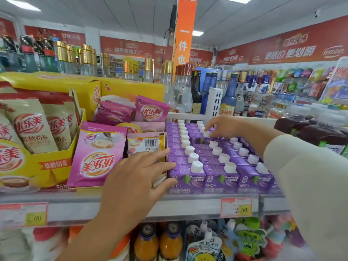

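Note:
Several purple juice cartons (219, 178) with white screw caps stand in rows on a grey shop shelf (188, 204). My left hand (135, 176) reaches in with straight, spread fingers, and its fingertips touch the left side of the front-left carton (185, 178). My right hand (224, 127), in a cream sleeve, is farther back over the rows. Its fingers curl round the white cap of a raised carton (199, 137) in the middle row.
Pink milk-tea pouches (98, 155) and a yellow display box (37, 162) crowd the shelf to the left. Glass bottles (195, 91) stand behind a white divider (216, 102). Dark drink bottles (323, 132) sit to the right. Price tags (236, 207) hang on the shelf edge, orange bottles (160, 242) below.

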Tool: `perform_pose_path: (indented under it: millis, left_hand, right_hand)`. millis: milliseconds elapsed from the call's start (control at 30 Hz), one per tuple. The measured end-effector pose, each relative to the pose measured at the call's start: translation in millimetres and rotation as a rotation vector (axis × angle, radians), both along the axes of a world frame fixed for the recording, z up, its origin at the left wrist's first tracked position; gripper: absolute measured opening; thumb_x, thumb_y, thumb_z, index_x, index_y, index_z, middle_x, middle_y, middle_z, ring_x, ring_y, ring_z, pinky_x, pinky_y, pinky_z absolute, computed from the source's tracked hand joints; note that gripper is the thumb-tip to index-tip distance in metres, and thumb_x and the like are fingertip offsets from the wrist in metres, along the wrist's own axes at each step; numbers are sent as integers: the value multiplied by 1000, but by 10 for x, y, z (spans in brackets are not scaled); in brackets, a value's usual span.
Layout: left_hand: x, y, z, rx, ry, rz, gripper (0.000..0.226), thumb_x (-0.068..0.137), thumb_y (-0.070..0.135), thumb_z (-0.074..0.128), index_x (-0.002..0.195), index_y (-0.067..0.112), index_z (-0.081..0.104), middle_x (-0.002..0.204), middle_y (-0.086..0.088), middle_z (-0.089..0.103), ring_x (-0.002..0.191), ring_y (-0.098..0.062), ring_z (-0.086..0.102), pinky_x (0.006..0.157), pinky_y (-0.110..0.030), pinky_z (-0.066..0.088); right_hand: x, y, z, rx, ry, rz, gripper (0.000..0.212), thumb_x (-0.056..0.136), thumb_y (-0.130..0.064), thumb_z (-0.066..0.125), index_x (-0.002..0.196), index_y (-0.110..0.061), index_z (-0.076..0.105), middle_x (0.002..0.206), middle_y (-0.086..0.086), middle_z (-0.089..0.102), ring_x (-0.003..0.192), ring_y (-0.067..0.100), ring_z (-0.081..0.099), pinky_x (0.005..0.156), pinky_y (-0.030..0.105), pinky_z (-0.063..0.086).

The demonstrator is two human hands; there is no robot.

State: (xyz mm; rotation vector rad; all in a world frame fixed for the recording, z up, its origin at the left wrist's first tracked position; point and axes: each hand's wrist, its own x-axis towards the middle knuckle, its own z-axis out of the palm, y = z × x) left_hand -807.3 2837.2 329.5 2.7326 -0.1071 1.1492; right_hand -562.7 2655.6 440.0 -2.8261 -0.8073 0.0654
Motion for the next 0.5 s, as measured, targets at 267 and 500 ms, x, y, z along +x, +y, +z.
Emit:
perform_pose_path:
  millis: [267,500]
  left_hand:
    - [-7,-3,-1,3,-16,8,44,87,64,41,110,42,71,130,23,59,108,-3,58,79,-26,44]
    - [-12,-20,36,-18,18,-5,45,85,66,42,109,42,71,130,25,58,109,-3,58,82,-28,47]
  right_hand:
    - [35,36,-58,-66,-74,52,27,93,-25,64,120,-19,63,112,0,54,94,19,50,78,26,38]
    - [-580,-120,214,213,-194,108,18,103,-24,43,117,-13,48,109,9,59,66,14,48,56,25,39]
